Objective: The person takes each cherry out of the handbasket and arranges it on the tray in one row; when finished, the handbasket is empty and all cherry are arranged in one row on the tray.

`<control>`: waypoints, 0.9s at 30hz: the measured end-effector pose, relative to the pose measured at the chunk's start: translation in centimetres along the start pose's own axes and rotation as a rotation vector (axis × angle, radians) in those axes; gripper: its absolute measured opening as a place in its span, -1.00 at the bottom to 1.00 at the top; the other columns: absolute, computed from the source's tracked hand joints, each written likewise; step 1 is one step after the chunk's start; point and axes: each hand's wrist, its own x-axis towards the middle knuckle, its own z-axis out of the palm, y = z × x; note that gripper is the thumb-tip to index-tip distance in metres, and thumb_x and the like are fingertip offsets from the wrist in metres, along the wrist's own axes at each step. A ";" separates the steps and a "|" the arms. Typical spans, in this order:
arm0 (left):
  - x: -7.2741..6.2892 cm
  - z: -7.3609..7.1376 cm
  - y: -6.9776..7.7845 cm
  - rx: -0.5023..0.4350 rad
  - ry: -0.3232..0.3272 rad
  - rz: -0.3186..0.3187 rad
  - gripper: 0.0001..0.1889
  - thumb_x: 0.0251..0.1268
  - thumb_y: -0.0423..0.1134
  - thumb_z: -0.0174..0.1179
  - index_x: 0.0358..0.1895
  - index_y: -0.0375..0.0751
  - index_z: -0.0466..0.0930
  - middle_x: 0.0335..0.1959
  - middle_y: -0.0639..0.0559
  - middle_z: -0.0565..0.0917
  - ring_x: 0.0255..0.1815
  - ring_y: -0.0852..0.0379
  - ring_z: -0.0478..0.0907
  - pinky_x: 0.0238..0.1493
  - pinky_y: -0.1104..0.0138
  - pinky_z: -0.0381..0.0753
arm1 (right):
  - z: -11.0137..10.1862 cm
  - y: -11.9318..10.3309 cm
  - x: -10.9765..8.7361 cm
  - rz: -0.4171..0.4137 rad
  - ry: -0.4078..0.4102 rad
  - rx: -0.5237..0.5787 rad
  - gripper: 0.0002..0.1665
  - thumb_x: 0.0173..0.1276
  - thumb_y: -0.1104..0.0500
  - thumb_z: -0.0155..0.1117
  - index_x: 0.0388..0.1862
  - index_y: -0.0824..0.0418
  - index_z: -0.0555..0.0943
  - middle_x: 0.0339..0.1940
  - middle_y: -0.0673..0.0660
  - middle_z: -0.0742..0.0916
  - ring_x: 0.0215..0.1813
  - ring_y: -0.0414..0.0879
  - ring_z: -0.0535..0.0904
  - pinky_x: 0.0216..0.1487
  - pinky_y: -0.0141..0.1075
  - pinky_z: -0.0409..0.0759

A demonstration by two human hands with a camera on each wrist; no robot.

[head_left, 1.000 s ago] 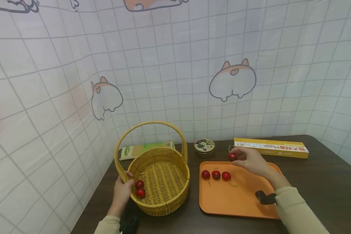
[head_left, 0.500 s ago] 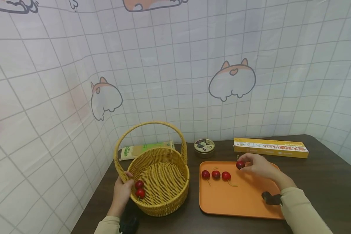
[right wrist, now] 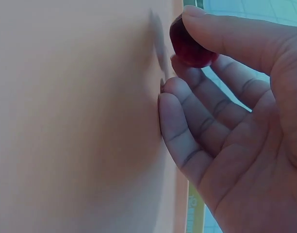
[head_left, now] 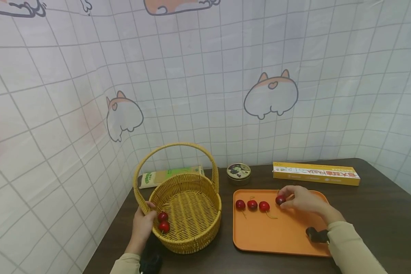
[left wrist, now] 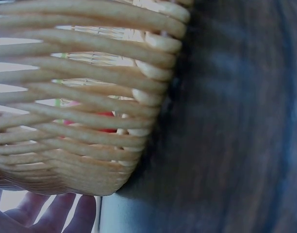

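My right hand (head_left: 303,199) pinches a dark red cherry (head_left: 280,200) between thumb and fingers, low over the back of the orange tray (head_left: 277,238). In the right wrist view the cherry (right wrist: 191,44) sits at the thumb tip, and the lower fingertips are right at the tray surface. To its left on the tray lie three cherries (head_left: 252,205) in a row, with stems. My left hand (head_left: 143,224) grips the yellow wicker basket (head_left: 188,243) at its left side, by the foot of the handle. Two cherries (head_left: 163,227) rest inside against the basket's left wall.
Behind the basket lies a green and tan packet (head_left: 171,173). A round tin (head_left: 239,172) and a long yellow pasta box (head_left: 316,173) stand along the back of the dark table (head_left: 380,224). A patterned white curtain (head_left: 198,76) hangs close behind.
My right hand has carried the cherry from the tray's back edge slightly right, then toward me and down to the tray. The left hand and basket have stayed in place.
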 end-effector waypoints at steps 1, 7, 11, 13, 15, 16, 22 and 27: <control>0.0 0.0 0.0 0.001 0.000 -0.003 -0.74 0.18 -0.47 0.01 -0.05 -0.30 0.38 -0.23 -0.13 0.45 -0.27 0.06 0.41 -0.28 0.30 0.44 | 0.1 0.1 0.0 -0.003 -0.005 0.002 -0.60 0.13 0.17 0.48 -0.07 0.24 0.59 -0.15 0.10 0.65 -0.15 -0.03 0.54 -0.15 -0.18 0.48; 0.0 0.1 0.0 -0.009 -0.001 0.002 -0.74 0.17 -0.47 0.01 -0.05 -0.32 0.38 -0.24 -0.14 0.45 -0.27 0.05 0.42 -0.30 0.29 0.44 | 0.4 0.2 0.2 -0.032 -0.025 -0.001 -0.60 0.12 0.18 0.49 -0.08 0.26 0.60 -0.18 0.10 0.66 -0.23 -0.07 0.55 -0.24 -0.26 0.50; 0.0 0.1 -0.1 -0.015 0.001 0.002 -0.75 0.16 -0.47 0.00 -0.06 -0.32 0.38 -0.24 -0.15 0.45 -0.28 0.03 0.43 -0.31 0.29 0.45 | 0.5 -0.2 0.3 -0.053 -0.045 -0.009 -0.59 0.12 0.19 0.48 -0.08 0.29 0.59 -0.18 0.11 0.66 -0.20 -0.06 0.57 -0.24 -0.29 0.52; 0.1 0.2 -0.1 -0.014 0.004 -0.002 -0.75 0.16 -0.47 0.00 -0.06 -0.30 0.38 -0.24 -0.14 0.45 -0.28 0.02 0.43 -0.31 0.30 0.45 | 0.5 -0.5 0.2 -0.059 -0.064 -0.006 -0.59 0.13 0.18 0.47 -0.07 0.29 0.58 -0.16 0.12 0.66 -0.18 -0.04 0.56 -0.23 -0.28 0.52; 0.1 0.2 -0.1 -0.013 0.004 -0.001 -0.74 0.16 -0.48 -0.01 -0.06 -0.31 0.38 -0.24 -0.15 0.45 -0.28 0.02 0.43 -0.31 0.30 0.45 | 0.5 -0.7 0.2 -0.058 -0.082 0.003 -0.58 0.14 0.18 0.47 -0.06 0.30 0.58 -0.16 0.14 0.65 -0.15 -0.02 0.57 -0.21 -0.27 0.52; 0.1 0.1 -0.1 -0.011 0.003 -0.002 -0.74 0.15 -0.48 -0.01 -0.06 -0.31 0.38 -0.24 -0.14 0.44 -0.27 0.02 0.42 -0.31 0.30 0.45 | 0.5 -0.8 0.1 -0.058 -0.093 0.012 -0.58 0.15 0.18 0.46 -0.05 0.31 0.57 -0.16 0.15 0.65 -0.15 -0.01 0.57 -0.20 -0.25 0.52; 0.0 -0.1 0.0 -0.002 0.000 -0.001 -0.73 0.14 -0.48 0.00 -0.06 -0.32 0.37 -0.25 -0.12 0.45 -0.27 0.02 0.42 -0.31 0.29 0.42 | 0.6 -0.9 0.1 -0.049 -0.133 0.054 -0.58 0.17 0.18 0.46 -0.04 0.30 0.58 -0.17 0.14 0.65 -0.15 -0.01 0.56 -0.16 -0.20 0.53; 0.0 0.1 -0.1 -0.008 -0.001 0.002 -0.74 0.14 -0.48 -0.01 -0.07 -0.31 0.37 -0.27 -0.12 0.44 -0.28 0.01 0.42 -0.33 0.29 0.43 | 0.6 -0.8 0.2 -0.037 -0.132 0.042 -0.59 0.16 0.15 0.46 -0.05 0.27 0.58 -0.19 0.11 0.65 -0.17 -0.02 0.52 -0.17 -0.23 0.51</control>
